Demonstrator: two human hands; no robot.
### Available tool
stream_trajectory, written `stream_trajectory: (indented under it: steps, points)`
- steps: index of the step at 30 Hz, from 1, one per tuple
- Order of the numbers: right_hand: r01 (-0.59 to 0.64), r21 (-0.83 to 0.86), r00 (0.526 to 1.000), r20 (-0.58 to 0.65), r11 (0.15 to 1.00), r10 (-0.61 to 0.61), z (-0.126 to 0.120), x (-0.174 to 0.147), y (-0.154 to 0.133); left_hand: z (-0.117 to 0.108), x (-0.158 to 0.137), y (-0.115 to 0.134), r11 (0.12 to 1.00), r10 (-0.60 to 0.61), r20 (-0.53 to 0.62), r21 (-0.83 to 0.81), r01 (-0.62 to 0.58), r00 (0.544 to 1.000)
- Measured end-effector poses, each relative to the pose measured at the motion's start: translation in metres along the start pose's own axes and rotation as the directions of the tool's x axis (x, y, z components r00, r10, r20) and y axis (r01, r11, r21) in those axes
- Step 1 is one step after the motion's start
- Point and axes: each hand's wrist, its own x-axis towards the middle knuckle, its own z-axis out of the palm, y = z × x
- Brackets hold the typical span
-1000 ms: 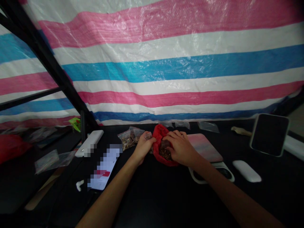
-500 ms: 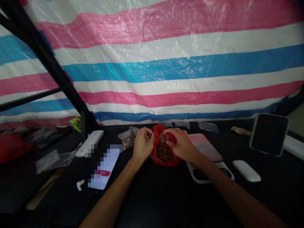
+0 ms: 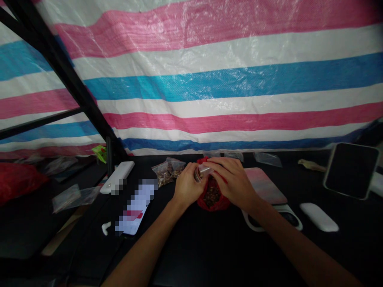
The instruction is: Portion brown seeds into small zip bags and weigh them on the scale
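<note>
Room tight between red bag (image 3: 221, 205) and scale (image 3: 266, 185); left hand (image 3: 189, 185) clamped on pouch (image 3: 197, 174), right hand (image 3: 233, 179) on clear cup (image 3: 205, 170).

One open red bag (image 3: 222, 204), two filled tabletop pouches (image 3: 163, 175), one earbud (image 3: 105, 228)

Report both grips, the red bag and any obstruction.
Left grip holding small clear bag. Right grip holding clear cup at its mouth. Red bag open below, brown pieces inside. Nothing seen blocking the cup.
</note>
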Motion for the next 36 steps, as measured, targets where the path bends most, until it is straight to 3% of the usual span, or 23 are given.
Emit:
stream_trajectory:
  steps: [5, 8, 10, 12, 15, 18, 20, 22, 27, 30, 33, 36]
  points:
    - [-0.044, 0.003, 0.999, -0.027, 0.999, 0.045, -0.005, 0.003, 0.002, -0.002, -0.001, 0.007, 1.000, -0.006, -0.024, -0.027, 0.006, 1.000]
    - [-0.064, 0.044, 0.997, -0.050, 0.997, 0.066, -0.011, 0.006, 0.003, -0.007, 0.001, 0.010, 0.994, -0.091, -0.073, -0.071, 0.086, 0.993]
    - [-0.067, 0.078, 0.998, 0.019, 0.995, 0.065, -0.017, 0.007, 0.005, -0.012, 0.004, 0.009, 0.982, -0.185, -0.124, -0.070, 0.178, 0.975]
    - [-0.061, 0.109, 0.984, 0.172, 0.992, 0.041, -0.021, 0.007, 0.006, -0.018, 0.006, 0.007, 0.955, -0.297, -0.122, -0.054, 0.292, 0.947]
    - [-0.067, 0.132, 0.926, 0.378, 0.989, 0.012, -0.020, 0.004, 0.008, -0.024, 0.004, 0.004, 0.885, -0.443, 0.097, -0.109, 0.452, 0.891]
    - [-0.093, 0.111, 0.894, 0.446, 0.989, 0.034, -0.016, 0.000, 0.010, -0.023, 0.000, 0.005, 0.804, -0.421, 0.401, -0.251, 0.539, 0.814]
    - [-0.108, 0.085, 0.892, 0.448, 0.991, 0.059, -0.013, -0.001, 0.012, -0.019, -0.001, 0.007, 0.749, -0.381, 0.492, -0.331, 0.574, 0.782]
    - [-0.120, 0.047, 0.897, 0.432, 0.992, 0.088, -0.012, -0.001, 0.014, -0.017, 0.000, 0.008, 0.696, -0.371, 0.510, -0.400, 0.596, 0.776]
    - [-0.172, -0.027, 0.916, 0.364, 0.985, 0.170, -0.016, 0.001, 0.021, -0.025, 0.012, 0.006, 0.495, -0.490, 0.456, -0.556, 0.668, 0.743]
    - [-0.264, -0.048, 0.922, 0.282, 0.963, 0.267, -0.018, 0.003, 0.025, -0.031, 0.018, 0.001, 0.457, -0.540, 0.439, -0.564, 0.688, 0.718]
    - [-0.319, -0.084, 0.909, 0.253, 0.944, 0.330, -0.021, 0.003, 0.028, -0.031, 0.020, -0.006, 0.541, -0.558, 0.337, -0.546, 0.640, 0.758]
    - [-0.226, -0.047, 0.929, 0.289, 0.973, 0.230, -0.024, 0.003, 0.023, -0.028, 0.019, -0.016, 0.770, -0.545, 0.003, -0.392, 0.503, 0.838]
